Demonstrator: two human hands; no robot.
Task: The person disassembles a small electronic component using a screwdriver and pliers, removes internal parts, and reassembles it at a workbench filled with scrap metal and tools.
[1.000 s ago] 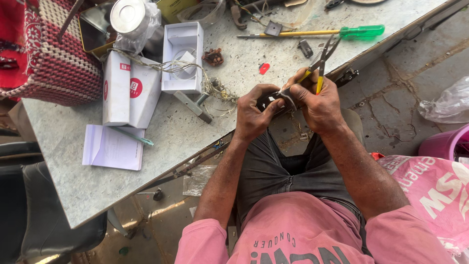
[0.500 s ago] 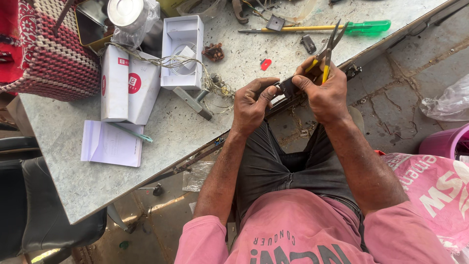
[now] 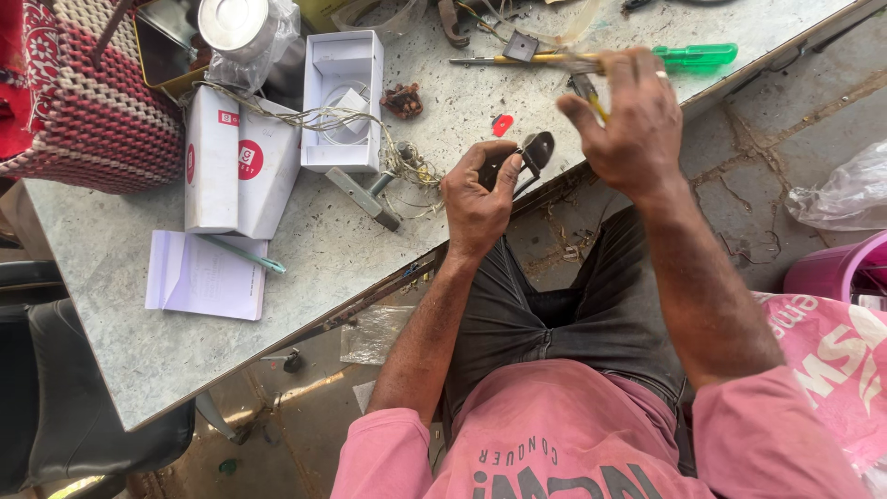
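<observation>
Now the small dark metal part (image 3: 534, 152) stays pinched in the left hand (image 3: 478, 199) at the grey table's (image 3: 139, 351) edge, but the right hand (image 3: 628, 120) has lifted away from it, fingers closed round the yellow-handled pliers (image 3: 591, 92). Both were working together a moment ago. Behind lies the green-handled screwdriver (image 3: 647, 57).

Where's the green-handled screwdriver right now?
In the head view, the green-handled screwdriver lies flat at the table's far edge, upper right, just beyond the raised right hand, which partly covers its shaft.
</observation>
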